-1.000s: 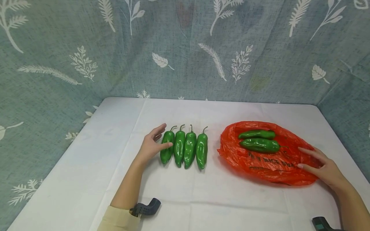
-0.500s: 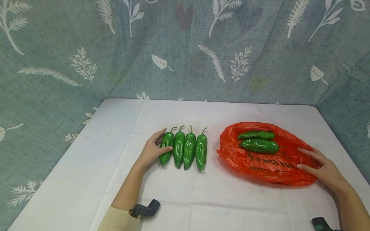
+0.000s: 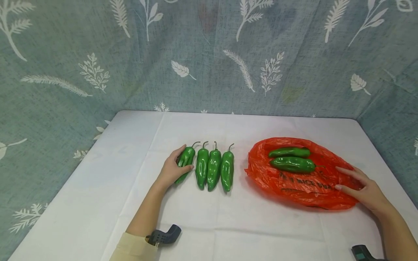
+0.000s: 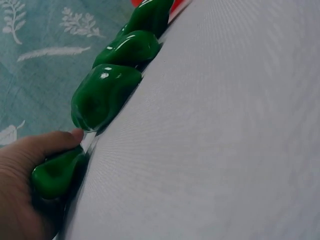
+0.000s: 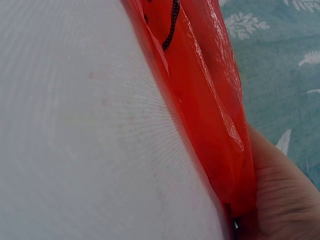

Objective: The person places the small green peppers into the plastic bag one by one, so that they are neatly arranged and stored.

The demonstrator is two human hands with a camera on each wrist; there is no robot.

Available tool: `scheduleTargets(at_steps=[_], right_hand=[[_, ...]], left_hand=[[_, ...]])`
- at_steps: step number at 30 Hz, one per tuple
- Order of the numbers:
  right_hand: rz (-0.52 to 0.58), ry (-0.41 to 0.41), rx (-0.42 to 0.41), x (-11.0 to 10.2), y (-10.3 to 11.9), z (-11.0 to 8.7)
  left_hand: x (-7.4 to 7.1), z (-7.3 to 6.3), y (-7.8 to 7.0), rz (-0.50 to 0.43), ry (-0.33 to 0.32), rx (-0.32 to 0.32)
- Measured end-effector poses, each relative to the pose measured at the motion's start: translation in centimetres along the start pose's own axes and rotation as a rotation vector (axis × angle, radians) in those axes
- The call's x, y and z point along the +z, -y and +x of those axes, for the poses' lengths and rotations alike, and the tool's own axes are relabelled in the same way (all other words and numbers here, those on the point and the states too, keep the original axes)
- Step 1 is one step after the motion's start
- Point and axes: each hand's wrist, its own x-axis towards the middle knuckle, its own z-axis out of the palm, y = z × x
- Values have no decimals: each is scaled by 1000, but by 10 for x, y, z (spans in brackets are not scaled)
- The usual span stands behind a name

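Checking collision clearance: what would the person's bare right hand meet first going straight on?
It touches the crinkled red plastic bag; next, probably the stem end of the nearer long glossy green pepper lying on it, though depth is unclear.

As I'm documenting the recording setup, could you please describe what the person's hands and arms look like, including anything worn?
The left hand and right hand are bare, without gloves. The left sleeve is plain pale cream; no right sleeve is in view. The left wrist camera is dark navy and bent like an elbow, with small holes; the right wrist camera is dark with a greenish patch.
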Motion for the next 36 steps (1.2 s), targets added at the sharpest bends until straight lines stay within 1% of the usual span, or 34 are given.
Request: scheduleTargets(at_steps=[3, 7, 14, 24, 30, 32, 36], right_hand=[[-2, 0, -5, 0, 0, 0], [-13, 4, -4, -1, 0, 0], [-26, 1, 0, -1, 0, -1], [-40, -7, -2, 0, -1, 0], [-30, -12, 0, 0, -1, 0], [-27, -13, -2, 0, -1, 1], [-20, -13, -4, 0, -1, 0]], left_hand=[[0, 0, 1, 11, 1, -15], [1, 0, 0, 25, -1, -21], [2, 1, 3, 18, -4, -6], [1, 0, 2, 10, -46, 6], [-1, 1, 1, -32, -110, -6], [-2, 1, -1, -54, -119, -6], [-7, 0, -7, -115, -114, 1]])
